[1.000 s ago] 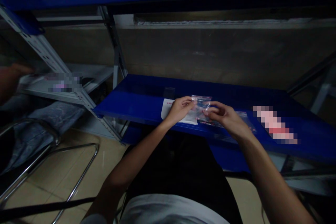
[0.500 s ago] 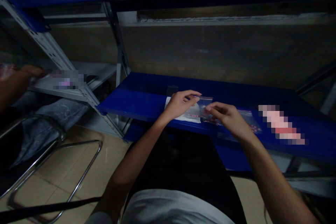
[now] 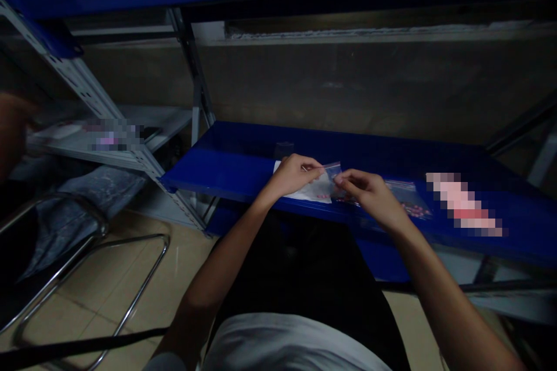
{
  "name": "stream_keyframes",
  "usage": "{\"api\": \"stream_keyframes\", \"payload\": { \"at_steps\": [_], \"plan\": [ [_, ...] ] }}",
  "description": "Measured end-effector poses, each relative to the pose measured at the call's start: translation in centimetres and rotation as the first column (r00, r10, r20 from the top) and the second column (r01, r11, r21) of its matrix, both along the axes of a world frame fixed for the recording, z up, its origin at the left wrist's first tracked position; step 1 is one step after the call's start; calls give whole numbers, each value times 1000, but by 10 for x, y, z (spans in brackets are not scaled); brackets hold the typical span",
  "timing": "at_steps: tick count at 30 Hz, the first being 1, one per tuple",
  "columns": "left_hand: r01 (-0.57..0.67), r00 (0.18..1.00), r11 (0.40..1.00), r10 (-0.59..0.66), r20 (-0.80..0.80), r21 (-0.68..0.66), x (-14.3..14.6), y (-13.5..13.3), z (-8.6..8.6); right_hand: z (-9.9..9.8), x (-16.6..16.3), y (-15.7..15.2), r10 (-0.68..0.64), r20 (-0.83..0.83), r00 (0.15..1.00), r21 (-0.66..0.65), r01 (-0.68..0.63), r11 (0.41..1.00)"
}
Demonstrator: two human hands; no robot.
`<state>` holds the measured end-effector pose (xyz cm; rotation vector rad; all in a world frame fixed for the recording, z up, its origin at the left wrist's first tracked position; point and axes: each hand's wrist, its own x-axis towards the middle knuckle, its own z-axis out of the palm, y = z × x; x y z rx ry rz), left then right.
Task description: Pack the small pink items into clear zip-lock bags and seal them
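Note:
A small clear zip bag (image 3: 333,170) stands between my two hands above a blue shelf (image 3: 237,148). My left hand (image 3: 296,175) pinches the bag's upper left edge between thumb and fingers. On the bag's right side, my right hand (image 3: 362,185) is closed in a pinch at its edge. Under my left hand lies a white sheet (image 3: 311,192) with a few small reddish pieces at its right end. Small reddish pieces also show low down by the bag, partly hidden by my right hand. Another zip bag (image 3: 407,194) with small pink-red pieces lies right of my right hand.
A small clear bag (image 3: 285,148) lies behind my left hand. A blurred-out pink item (image 3: 463,203) is at the right of the shelf. To the left are a metal upright (image 3: 98,98), a grey shelf (image 3: 174,119), a chrome chair frame (image 3: 143,278) and another person's arm (image 3: 11,133).
The bag's top edge has shifted left and now tilts upward to the right. My left fingers have drawn closer together, and my right hand has shifted slightly left. The other person's arm has moved left.

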<state>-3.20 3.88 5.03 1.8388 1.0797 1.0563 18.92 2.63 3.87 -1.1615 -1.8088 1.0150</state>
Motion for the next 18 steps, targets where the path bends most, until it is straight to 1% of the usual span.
{"api": "stream_keyframes", "payload": {
  "at_steps": [2, 4, 6, 7, 8, 9, 11, 13, 14, 16, 18],
  "plan": [
    [-4, 999, 1000, 5, -34, 16, -2, -3, 3, -2, 1, 1, -58, -11, 998, 53, 59, 997],
    [-19, 999, 1000, 19, -35, 10, -2, -6, 7, 0, 2, 1, -164, -36, 986, 156, 167, 973],
    [-36, 999, 999, 36, -17, 8, -1, -8, 10, 9, 5, -2, -273, -68, 960, 261, 281, 924],
    [-41, 999, 999, 41, -8, 14, 0, -9, 11, 16, 7, -4, -307, -75, 949, 283, 315, 906],
    [-44, 999, 999, 44, -1, 22, 1, -10, 12, 22, 8, -6, -320, -73, 945, 282, 327, 902],
    [-45, 999, 999, 45, 5, 28, 3, -11, 12, 28, 9, -9, -305, -57, 951, 253, 309, 917],
    [-42, 999, 999, 41, 29, 20, 7, -12, 9, 35, 7, -13, -200, -10, 980, 162, 199, 967],
    [-24, 997, 1000, 24, 74, 4, 13, -13, 6, 35, 3, -14, -78, 12, 997, 82, 77, 994],
    [-12, 995, 1000, 11, 96, 7, 16, -14, 4, 33, 0, -14, -43, 5, 999, 57, 43, 997],
    [4, 993, 999, -8, 121, 34, 21, -15, 2, 27, -5, -12, -30, -17, 999, 36, 30, 999],
    [8, 994, 998, -15, 110, 63, 24, -16, 1, 22, -8, -11, -42, -31, 999, 37, 44, 998]
  ]
}}
